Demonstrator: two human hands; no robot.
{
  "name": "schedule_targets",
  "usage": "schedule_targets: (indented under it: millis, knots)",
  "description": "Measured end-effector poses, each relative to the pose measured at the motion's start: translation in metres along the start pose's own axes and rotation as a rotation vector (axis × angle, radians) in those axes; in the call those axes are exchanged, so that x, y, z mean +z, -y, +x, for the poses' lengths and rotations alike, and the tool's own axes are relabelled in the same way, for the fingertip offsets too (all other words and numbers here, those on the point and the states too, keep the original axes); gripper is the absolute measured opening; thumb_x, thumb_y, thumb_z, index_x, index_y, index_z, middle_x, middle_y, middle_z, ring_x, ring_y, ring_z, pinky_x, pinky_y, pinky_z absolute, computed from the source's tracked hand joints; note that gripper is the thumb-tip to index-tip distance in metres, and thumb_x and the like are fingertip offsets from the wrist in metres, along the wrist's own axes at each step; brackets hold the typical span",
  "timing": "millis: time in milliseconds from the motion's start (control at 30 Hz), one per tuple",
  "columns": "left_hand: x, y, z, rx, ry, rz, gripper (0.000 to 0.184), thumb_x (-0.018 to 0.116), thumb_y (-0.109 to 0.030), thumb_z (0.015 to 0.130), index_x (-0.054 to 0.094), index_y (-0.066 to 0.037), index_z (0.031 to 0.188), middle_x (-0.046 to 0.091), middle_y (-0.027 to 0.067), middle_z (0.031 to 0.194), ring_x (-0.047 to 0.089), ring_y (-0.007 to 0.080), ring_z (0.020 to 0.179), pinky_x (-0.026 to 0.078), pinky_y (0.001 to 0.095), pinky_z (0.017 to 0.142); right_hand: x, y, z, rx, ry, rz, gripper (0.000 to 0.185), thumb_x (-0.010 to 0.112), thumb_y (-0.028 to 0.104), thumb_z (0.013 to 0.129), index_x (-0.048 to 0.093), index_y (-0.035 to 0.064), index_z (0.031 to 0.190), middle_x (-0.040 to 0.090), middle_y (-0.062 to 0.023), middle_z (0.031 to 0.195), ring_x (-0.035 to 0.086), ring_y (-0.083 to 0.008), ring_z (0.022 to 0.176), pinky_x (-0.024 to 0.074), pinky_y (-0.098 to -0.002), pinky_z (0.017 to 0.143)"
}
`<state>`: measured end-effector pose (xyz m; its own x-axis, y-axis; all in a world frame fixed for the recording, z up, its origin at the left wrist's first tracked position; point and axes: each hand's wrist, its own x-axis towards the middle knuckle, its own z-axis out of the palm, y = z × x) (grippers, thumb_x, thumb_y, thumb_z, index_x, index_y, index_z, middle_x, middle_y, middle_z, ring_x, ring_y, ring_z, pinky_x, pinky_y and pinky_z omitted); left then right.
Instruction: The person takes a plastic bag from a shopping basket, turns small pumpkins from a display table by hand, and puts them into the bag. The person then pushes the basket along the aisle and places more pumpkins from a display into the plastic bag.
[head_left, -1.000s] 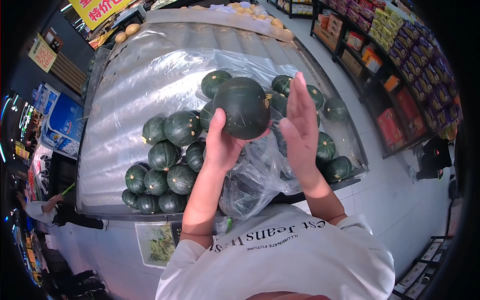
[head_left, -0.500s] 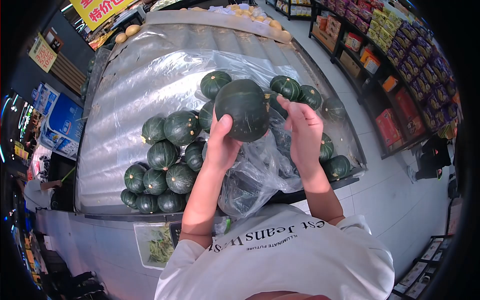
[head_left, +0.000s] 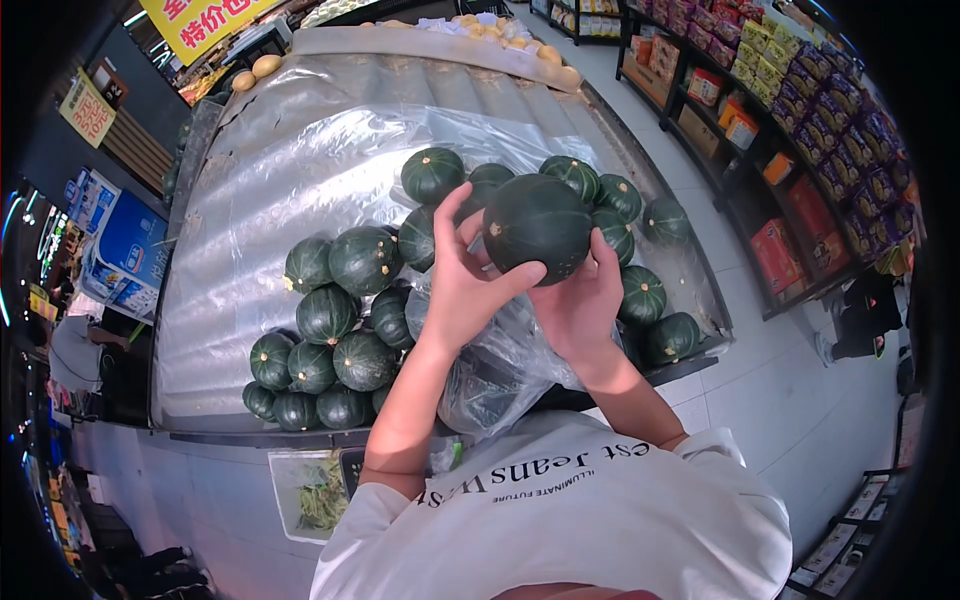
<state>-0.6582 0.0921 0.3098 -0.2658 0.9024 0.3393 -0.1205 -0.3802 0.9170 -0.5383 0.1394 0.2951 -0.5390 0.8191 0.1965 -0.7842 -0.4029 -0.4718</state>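
Note:
A round dark green kabocha squash [head_left: 540, 232] is raised above the display between my two hands, its small pale end turned to the left. My left hand [head_left: 468, 285] lies along its left side, thumb pressed on the lower front and fingers curved up and spread. From the lower right my right hand [head_left: 578, 305] cups it, with the thumb up its side; the other fingers are mostly hidden. Crumpled clear plastic bagging [head_left: 495, 385] hangs below my hands. More squashes lie around, among them a pile [head_left: 326, 313] on the left and a squash [head_left: 642, 295] to the right.
The squashes sit on a sloping silver-lined display [head_left: 250, 215] with a dark front edge. A white crate [head_left: 285, 490] of greens stands on the floor below. Packaged goods fill a dark shelf [head_left: 735, 150] at right. A person [head_left: 78, 352] is at far left.
The squash has moved right and slightly down and has been turned. My left hand shifted right with it. My right hand, previously apart from it, now supports it.

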Motion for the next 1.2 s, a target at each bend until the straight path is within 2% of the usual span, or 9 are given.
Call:
schedule_targets:
  millis: [400, 500, 600, 633, 800, 833, 1033, 1100, 1200]
  knots:
    - [-0.007, 0.0, -0.001, 0.004, 0.017, -0.24, 0.069, 0.06, -0.001, 0.08, 0.024, -0.008, 0.139, 0.044, 0.0189, 0.129, 0.051, 0.0282, 0.114, 0.046, 0.0375, 0.091, -0.016, 0.011, 0.003, 0.141, 0.069, 0.429, 0.056, 0.033, 0.044, 0.093, 0.041, 0.0077, 0.135, 0.045, -0.0158, 0.133, 0.044, -0.0344, 0.123, 0.0356, -0.0542, 0.101]
    - [-0.01, 0.009, 0.002, 0.135, -0.034, 0.036, 0.067, 0.057, -0.026, 0.084, 0.024, -0.007, 0.14, 0.039, 0.0188, 0.134, 0.049, 0.0331, 0.116, 0.041, 0.0462, 0.098, -0.017, 0.017, 0.005, 0.077, 0.012, 0.36, 0.055, 0.033, 0.043, 0.094, 0.04, 0.008, 0.136, 0.042, -0.0161, 0.137, 0.042, -0.034, 0.126, 0.0326, -0.0557, 0.103]
    - [-0.006, 0.002, 0.001, -0.043, -0.094, -0.088, 0.069, 0.053, -0.037, 0.085, 0.023, -0.01, 0.141, 0.032, 0.0171, 0.139, 0.043, 0.0334, 0.122, 0.035, 0.0469, 0.102, -0.002, 0.025, 0.01, 0.025, -0.096, 0.324, 0.056, 0.034, 0.045, 0.093, 0.041, 0.0084, 0.135, 0.041, -0.0159, 0.138, 0.039, -0.0333, 0.128, 0.0298, -0.0547, 0.106]
    - [-0.005, 0.002, 0.001, -0.055, -0.071, -0.039, 0.072, 0.05, -0.046, 0.086, 0.022, -0.012, 0.142, 0.027, 0.0176, 0.141, 0.044, 0.0331, 0.12, 0.039, 0.0465, 0.098, 0.003, 0.026, 0.009, -0.01, -0.092, 0.305, 0.058, 0.034, 0.046, 0.092, 0.038, 0.009, 0.137, 0.038, -0.0157, 0.14, 0.037, -0.0327, 0.13, 0.028, -0.0534, 0.107]
    - [-0.01, -0.007, 0.001, -0.179, 0.022, -0.426, 0.07, 0.049, -0.046, 0.088, 0.024, -0.009, 0.141, 0.035, 0.018, 0.138, 0.044, 0.032, 0.123, 0.044, 0.0469, 0.094, 0.009, 0.016, 0.012, -0.19, 0.11, -0.15, 0.07, 0.031, 0.049, 0.091, 0.017, 0.0109, 0.148, 0.018, -0.0138, 0.152, 0.02, -0.0295, 0.139, 0.0155, -0.0446, 0.113]
    - [-0.011, -0.007, 0.001, -0.199, 0.005, -0.416, 0.069, 0.049, -0.045, 0.088, 0.026, -0.008, 0.141, 0.037, 0.0178, 0.137, 0.044, 0.0312, 0.123, 0.044, 0.0458, 0.095, 0.006, 0.016, 0.013, -0.182, 0.192, -0.273, 0.075, 0.029, 0.05, 0.091, 0.005, 0.0102, 0.149, 0.005, -0.0121, 0.155, 0.009, -0.0276, 0.142, 0.0087, -0.0408, 0.114]
    - [-0.007, -0.004, -0.001, -0.006, -0.021, -0.351, 0.078, 0.07, -0.015, 0.073, 0.028, -0.007, 0.138, 0.044, 0.0135, 0.129, 0.046, 0.0235, 0.12, 0.038, 0.0364, 0.101, 0.005, 0.004, 0.007, -0.244, 0.275, -0.717, 0.08, 0.043, 0.034, 0.085, 0.003, 0.0065, 0.149, 0.007, -0.0124, 0.154, 0.007, -0.0258, 0.142, 0.0064, -0.0382, 0.114]
    - [-0.006, -0.004, -0.001, 0.004, -0.046, -0.326, 0.077, 0.07, -0.015, 0.073, 0.029, -0.007, 0.137, 0.044, 0.0132, 0.128, 0.047, 0.0233, 0.119, 0.038, 0.0365, 0.101, 0.008, 0.002, 0.003, -0.245, 0.281, -0.751, 0.084, 0.048, 0.025, 0.081, 0.002, 0.0059, 0.149, 0.012, -0.0115, 0.152, 0.011, -0.0234, 0.141, 0.0073, -0.0373, 0.113]
    - [-0.006, -0.003, -0.002, 0.035, -0.088, -0.287, 0.076, 0.071, -0.015, 0.073, 0.03, -0.006, 0.136, 0.045, 0.013, 0.127, 0.047, 0.0227, 0.118, 0.038, 0.0364, 0.101, 0.006, 0.0, 0.001, -0.164, 0.289, -0.66, 0.089, 0.056, 0.018, 0.083, -0.003, 0.0028, 0.147, 0.003, -0.0157, 0.154, 0.005, -0.0248, 0.142, 0.0093, -0.0374, 0.114]
